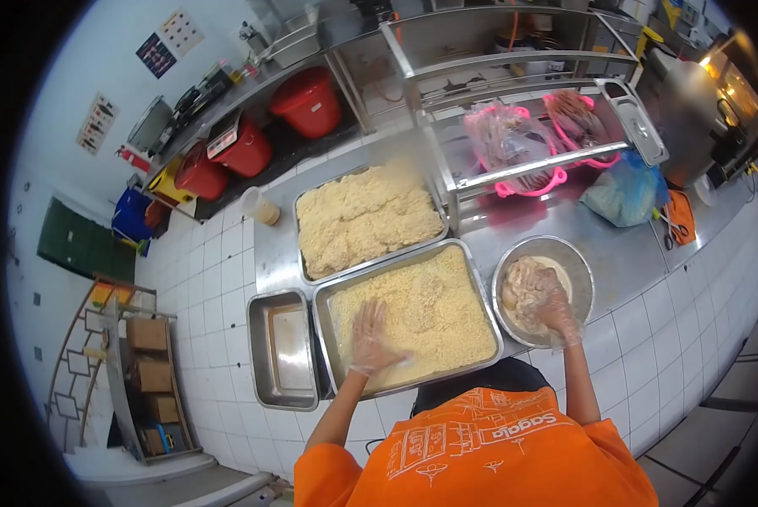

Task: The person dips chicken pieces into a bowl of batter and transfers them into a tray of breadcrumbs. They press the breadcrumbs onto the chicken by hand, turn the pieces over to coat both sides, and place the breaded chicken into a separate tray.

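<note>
My left hand (372, 340), in a clear plastic glove, lies with its fingers stretched out on pale yellow breadcrumbs in a large steel tray (490, 325). A crumb-coated piece of meat (425, 304) rests among the crumbs to its right. Also gloved, my right hand (558, 314) reaches into a round steel bowl (588, 283) and closes on raw meat (527, 283) wet with pale liquid. Its fingertips are partly hidden against the meat. Behind the crumb tray, a second tray (301, 241) holds a heap of breaded pieces (366, 220).
An empty-looking steel pan (256, 351) stands at the left, and a plastic cup (265, 209) near the table's left edge. Pink baskets (535, 182) with bagged food sit under a steel rack (446, 182). Farther right are a blue bag (628, 190) and scissors (670, 228).
</note>
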A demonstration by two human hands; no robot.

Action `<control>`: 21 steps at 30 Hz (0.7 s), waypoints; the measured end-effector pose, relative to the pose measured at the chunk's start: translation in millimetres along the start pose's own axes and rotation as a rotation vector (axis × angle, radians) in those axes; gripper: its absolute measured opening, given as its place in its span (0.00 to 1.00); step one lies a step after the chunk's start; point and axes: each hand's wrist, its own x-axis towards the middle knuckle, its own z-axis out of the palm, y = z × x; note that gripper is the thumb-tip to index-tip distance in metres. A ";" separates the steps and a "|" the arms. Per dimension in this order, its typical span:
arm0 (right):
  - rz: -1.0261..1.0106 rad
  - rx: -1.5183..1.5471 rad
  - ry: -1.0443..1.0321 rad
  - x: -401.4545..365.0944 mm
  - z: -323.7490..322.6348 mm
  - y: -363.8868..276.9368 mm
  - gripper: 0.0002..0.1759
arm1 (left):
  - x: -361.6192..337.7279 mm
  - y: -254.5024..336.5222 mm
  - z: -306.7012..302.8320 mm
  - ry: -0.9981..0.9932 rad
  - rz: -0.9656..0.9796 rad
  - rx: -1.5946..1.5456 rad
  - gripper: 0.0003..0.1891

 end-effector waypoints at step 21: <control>0.034 -0.107 -0.015 5.3 3.8 27.5 0.46 | 79.3 40.0 -6.6 -0.273 -0.240 -0.375 0.39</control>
